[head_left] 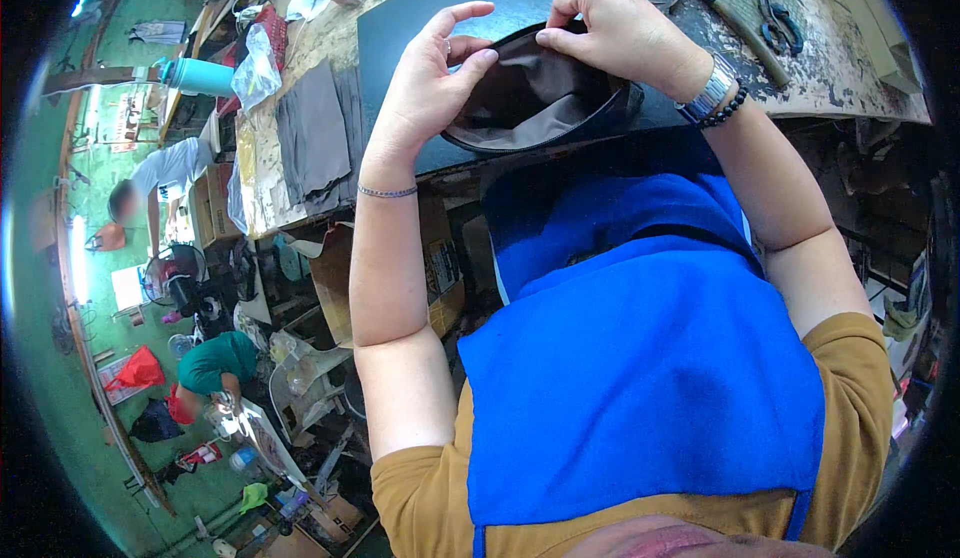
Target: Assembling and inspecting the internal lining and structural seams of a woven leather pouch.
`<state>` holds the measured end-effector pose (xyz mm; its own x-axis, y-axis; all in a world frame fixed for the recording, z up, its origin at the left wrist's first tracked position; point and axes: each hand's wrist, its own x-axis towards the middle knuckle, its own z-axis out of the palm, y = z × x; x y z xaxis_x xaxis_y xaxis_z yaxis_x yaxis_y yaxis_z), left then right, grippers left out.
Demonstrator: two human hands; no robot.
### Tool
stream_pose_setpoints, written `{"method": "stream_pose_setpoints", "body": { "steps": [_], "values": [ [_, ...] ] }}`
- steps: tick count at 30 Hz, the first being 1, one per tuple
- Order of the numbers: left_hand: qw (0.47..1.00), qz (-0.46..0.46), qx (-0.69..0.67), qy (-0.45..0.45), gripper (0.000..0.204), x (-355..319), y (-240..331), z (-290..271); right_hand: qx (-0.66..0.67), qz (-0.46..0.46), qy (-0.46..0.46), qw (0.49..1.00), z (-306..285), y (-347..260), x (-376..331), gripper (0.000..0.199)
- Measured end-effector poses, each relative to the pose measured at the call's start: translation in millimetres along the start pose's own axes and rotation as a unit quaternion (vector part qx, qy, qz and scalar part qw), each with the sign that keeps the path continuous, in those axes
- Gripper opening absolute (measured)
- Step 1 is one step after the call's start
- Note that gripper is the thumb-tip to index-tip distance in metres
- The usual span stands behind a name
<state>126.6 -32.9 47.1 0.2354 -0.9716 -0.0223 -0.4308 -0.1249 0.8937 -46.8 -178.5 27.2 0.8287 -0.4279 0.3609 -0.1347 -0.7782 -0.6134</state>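
A dark, grey-lined zip-style pouch [530, 108] sits at the near edge of the blue-grey work mat [412, 33], mouth agape. The left hand [437, 76] pinches its rim between thumb and curled fingers, forefinger lifted; the right hand [625, 36] pinches the rim too, fingers bent. It looks light and soft, its lining likely to slump, so the firmer rim suits 2 pinch grips. Grey sheets [315, 128] lie left of the mat, a hammer [737, 28] right.
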Motion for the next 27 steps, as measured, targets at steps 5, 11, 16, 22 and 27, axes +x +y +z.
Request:
{"method": "stream_pose_setpoints", "body": {
  "steps": [5,11,16,22,27],
  "values": [
    [0.999,0.015,-0.01,-0.035,0.047,2,-2,-1,0.011,0.007,-0.008,1.0,2,2,0,0.024],
    [0.998,0.019,0.061,-0.013,0.042,7,9,8,-0.001,-0.004,-0.002,1.0,4,3,0,0.023],
    [0.993,0.048,0.104,0.024,0.035,8,11,11,0.005,0.022,-0.029,0.999,0,-3,2,0.022],
    [0.979,0.035,0.156,0.125,0.03,0,12,7,-0.128,-0.082,-0.011,0.988,-15,-13,10,0.02],
    [0.925,0.092,0.319,0.186,0.027,-3,10,7,-0.228,-0.137,-0.021,0.964,-2,-16,41,0.015]
  ]
}}
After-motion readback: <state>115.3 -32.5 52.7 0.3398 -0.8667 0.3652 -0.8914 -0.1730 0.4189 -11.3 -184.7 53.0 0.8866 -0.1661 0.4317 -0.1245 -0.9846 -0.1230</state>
